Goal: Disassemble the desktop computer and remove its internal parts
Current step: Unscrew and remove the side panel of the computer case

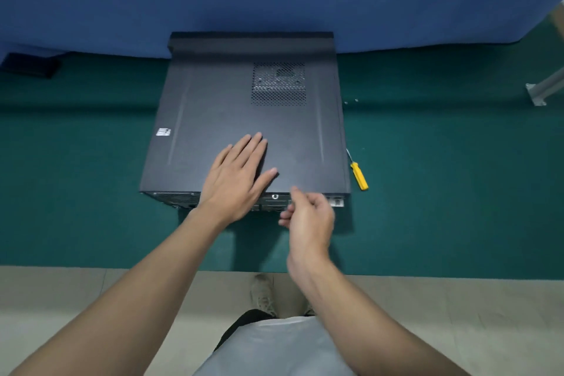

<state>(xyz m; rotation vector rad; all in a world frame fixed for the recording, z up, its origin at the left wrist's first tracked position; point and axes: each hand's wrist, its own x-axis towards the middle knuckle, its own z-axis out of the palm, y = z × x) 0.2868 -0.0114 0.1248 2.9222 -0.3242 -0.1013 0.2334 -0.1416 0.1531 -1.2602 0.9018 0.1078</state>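
left hand (236, 174) lies flat on the computer case (213, 107), right hand (308, 217) half-curled at its near edge.

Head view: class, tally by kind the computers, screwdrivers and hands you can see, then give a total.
Computer: 1
Screwdriver: 1
Hands: 2 (left hand, right hand)
Total: 4

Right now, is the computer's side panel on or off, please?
On: the side panel hides all internals; left hand flat on it.
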